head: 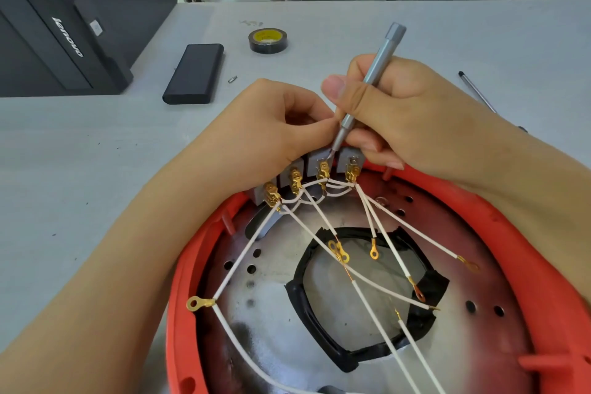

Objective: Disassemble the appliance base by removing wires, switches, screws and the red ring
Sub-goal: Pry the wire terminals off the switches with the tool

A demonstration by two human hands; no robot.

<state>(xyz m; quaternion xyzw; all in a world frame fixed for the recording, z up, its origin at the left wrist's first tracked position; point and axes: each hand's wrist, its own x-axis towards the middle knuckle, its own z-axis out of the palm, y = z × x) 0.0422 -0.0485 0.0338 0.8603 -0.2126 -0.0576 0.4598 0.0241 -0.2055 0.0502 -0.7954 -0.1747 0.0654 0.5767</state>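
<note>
The appliance base [287,291] lies upside down in front of me, a metal plate with a black-taped opening, framed by the red ring [179,297]. Several grey switches [315,160] stand in a row at its far edge, with brass terminals and white wires [377,230] fanning toward me. My right hand [393,112] grips a grey screwdriver [367,80], its tip at a terminal on a middle switch. My left hand [275,131] has its fingers curled over the switch row, pinching near the screwdriver tip; what it pinches is hidden.
On the grey table lie a black rectangular case [195,73], a roll of black tape [268,40], a small loose bit [232,79] and a second screwdriver [479,93] at the right. A black computer tower [57,19] lies at the far left.
</note>
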